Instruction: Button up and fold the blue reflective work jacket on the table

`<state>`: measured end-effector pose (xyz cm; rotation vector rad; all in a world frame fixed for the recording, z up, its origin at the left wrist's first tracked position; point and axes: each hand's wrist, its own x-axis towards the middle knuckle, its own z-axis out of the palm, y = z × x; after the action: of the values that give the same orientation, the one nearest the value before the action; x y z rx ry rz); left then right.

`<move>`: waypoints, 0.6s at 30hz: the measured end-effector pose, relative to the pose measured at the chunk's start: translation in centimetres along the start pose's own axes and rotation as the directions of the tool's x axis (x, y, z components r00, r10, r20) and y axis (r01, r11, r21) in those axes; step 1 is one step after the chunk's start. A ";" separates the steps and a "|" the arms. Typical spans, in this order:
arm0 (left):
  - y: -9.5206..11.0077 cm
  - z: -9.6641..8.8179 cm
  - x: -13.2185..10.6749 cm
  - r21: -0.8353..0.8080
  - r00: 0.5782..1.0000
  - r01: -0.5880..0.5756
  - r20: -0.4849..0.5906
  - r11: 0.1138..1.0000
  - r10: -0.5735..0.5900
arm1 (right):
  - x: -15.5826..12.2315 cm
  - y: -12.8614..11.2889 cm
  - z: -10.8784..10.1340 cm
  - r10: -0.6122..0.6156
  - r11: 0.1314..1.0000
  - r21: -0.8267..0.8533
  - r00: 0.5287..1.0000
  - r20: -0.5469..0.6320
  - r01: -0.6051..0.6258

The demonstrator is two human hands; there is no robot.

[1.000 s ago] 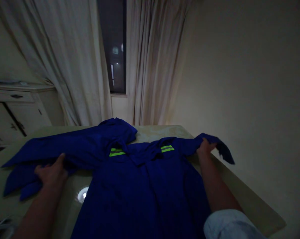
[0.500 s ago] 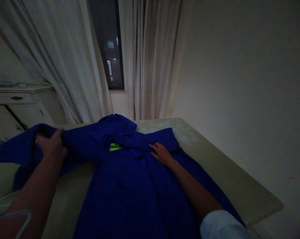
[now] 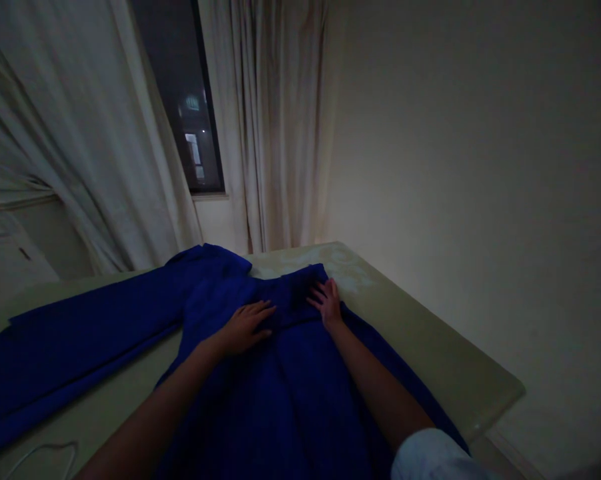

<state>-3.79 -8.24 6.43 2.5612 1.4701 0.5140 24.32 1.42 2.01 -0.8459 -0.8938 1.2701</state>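
Note:
A dark blue long-sleeved garment (image 3: 280, 393) lies spread over the pale green table. One sleeve (image 3: 95, 327) stretches out to the left, lying flat. My left hand (image 3: 246, 327) rests palm down on the cloth near the upper middle, its fingers extended. At the right part of the upper band, my right hand (image 3: 326, 302) lies against the fabric with its fingers spread. Neither hand grips the cloth. The ends of both lower edges run out of view at the bottom.
The table's (image 3: 430, 340) right edge slants toward the lower right, beside a plain wall (image 3: 460, 167). Curtains (image 3: 275, 133) hang behind, around a dark window (image 3: 180, 93). A white cabinet (image 3: 15, 247) stands at the left. A thin white wire loop (image 3: 48, 445) shows at the lower left.
My left hand has let go of the sleeve and moved right onto the garment's upper middle. The sleeve now lies flat, and the bright green patch is covered. My right hand's fingers have spread.

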 end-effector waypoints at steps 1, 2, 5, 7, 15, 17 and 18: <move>-0.4 1.0 -0.6 0.033 0.999 -0.014 0.038 0.999 0.013 | 0.3 0.0 -0.3 0.018 1.000 0.014 0.997 -0.071 -0.017; -1.0 1.6 -1.4 0.070 0.999 -0.022 0.041 0.997 0.019 | 0.6 0.0 -0.6 0.028 1.000 -0.011 0.992 -0.122 -0.030; -3.6 2.3 -4.3 0.191 0.997 0.007 -0.074 0.982 0.007 | 1.0 0.3 -0.5 -0.059 0.964 -0.264 0.973 -0.222 -0.002; -5.3 2.0 -6.3 0.254 0.991 0.095 -0.115 0.962 -0.068 | 1.3 0.1 -0.4 -0.193 0.894 -0.442 0.954 -0.228 0.075; -6.9 -0.3 -9.0 0.047 0.900 0.376 -0.254 0.926 -0.353 | 3.6 -3.2 -3.1 -0.281 0.667 -0.741 0.946 -0.163 0.071; -7.3 -1.5 -8.5 -0.130 0.712 0.576 -0.405 0.807 -0.574 | 3.7 -3.3 -3.2 -0.268 0.642 -0.765 0.950 -0.162 0.050; -7.6 -2.1 -8.3 -0.239 0.600 0.650 -0.422 0.722 -0.680 | 3.6 -3.2 -3.1 -0.265 0.621 -0.782 0.952 -0.154 0.047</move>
<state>-14.54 -11.54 4.37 1.6475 2.3613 1.0867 28.72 4.50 3.93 -1.5363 -1.2938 0.5444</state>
